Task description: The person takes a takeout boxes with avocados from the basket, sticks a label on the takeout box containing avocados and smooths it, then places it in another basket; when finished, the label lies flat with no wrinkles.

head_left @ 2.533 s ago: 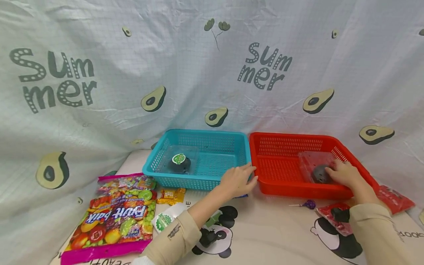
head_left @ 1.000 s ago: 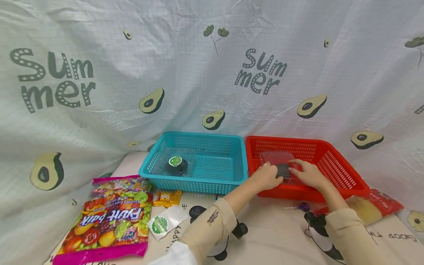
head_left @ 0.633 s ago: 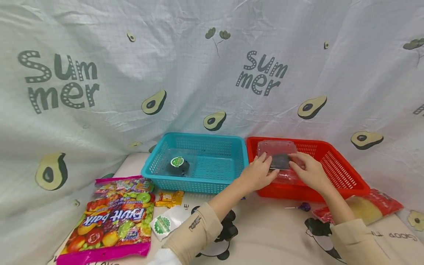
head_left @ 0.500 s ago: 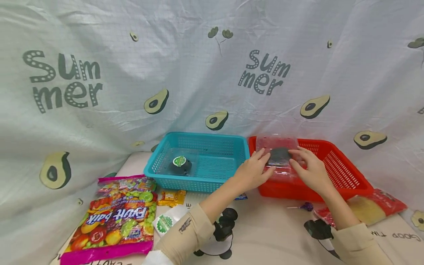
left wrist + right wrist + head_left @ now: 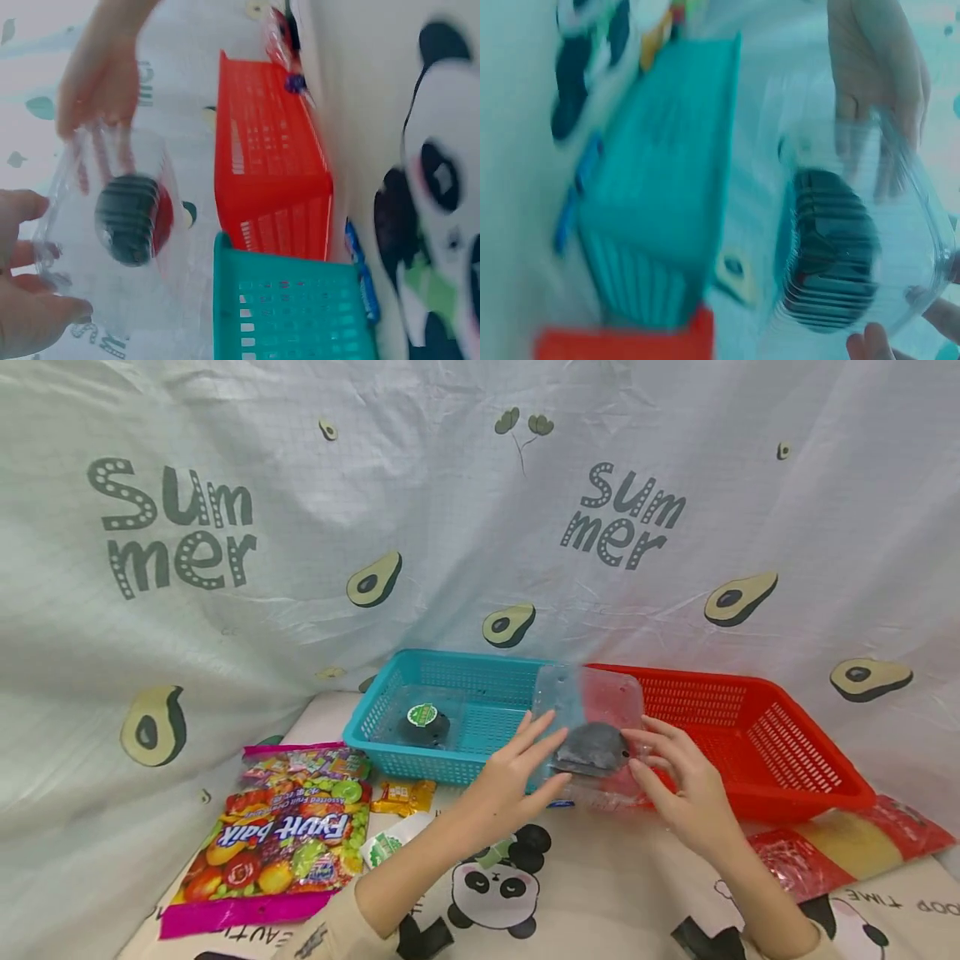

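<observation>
Container (image 5: 587, 695), clear plastic, is hanging between both hands, raised off the table in front of where the two baskets are meeting. Dark rounded item (image 5: 591, 746) is sitting inside. Lid state is hard to judge through the glare; container is looking tilted, back edge high.

For good handling, I am favouring even pressure on both sides, a flatter angle so the item is not sliding, and light fingers, since the thin walls are probably flexing easily.

Left hand (image 5: 501, 781): fingers parting from thumb by the container's edge, bending lightly and gripping the left side. Right hand (image 5: 693, 789): thumb and fingers moderately apart, pinching the right side.

Farther out: blue basket (image 5: 420, 760) is holding a similar pack under a round green sticker (image 5: 422, 716); red basket (image 5: 791, 802) is standing rightward; fruit candy bag (image 5: 281, 835) is lying far left.
</observation>
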Motion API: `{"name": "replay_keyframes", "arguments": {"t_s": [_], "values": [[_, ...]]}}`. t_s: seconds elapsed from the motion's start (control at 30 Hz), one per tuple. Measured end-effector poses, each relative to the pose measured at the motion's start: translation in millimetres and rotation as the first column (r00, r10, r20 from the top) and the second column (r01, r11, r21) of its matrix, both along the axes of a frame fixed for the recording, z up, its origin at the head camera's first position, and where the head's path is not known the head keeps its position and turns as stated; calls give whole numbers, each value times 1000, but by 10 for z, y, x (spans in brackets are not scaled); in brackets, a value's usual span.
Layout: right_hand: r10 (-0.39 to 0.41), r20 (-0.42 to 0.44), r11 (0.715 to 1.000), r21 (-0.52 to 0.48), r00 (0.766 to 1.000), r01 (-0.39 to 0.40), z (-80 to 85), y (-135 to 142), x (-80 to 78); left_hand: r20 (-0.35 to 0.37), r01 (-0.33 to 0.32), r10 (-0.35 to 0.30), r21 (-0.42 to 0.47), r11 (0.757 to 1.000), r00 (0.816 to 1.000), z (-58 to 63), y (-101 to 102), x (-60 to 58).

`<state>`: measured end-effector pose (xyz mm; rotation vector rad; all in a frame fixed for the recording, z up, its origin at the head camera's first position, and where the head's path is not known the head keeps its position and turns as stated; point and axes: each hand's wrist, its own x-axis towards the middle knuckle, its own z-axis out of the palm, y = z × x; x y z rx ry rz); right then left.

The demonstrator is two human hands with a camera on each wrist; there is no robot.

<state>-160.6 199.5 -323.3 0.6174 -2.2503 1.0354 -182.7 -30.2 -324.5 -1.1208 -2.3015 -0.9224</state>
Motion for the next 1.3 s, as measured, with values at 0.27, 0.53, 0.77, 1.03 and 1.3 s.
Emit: {"name": "replay_keyframes", "arguments": {"t_s": [0.27,0.53,0.77,1.03,1.3], "values": [[68,42,997,21,997,-69,-309,-269,341,56,21,-24,40,999,998,-207,-386,480],[108,35,991,74,994,-110,-556,-425,570,-38,-11,9,-65,998,999,-482,-623,829],[179,53,982,52,982,-182,-848,-499,557,50,-24,30,-109,994,998,-710,-698,891],[140,132,987,58,981,-149,-1057,-502,449,121,-24,36,-99,995,992,-914,-709,761],[177,271,983,-8,946,-182,-1164,-466,394,99,-54,65,-114,992,993,-1016,-679,708]]}}
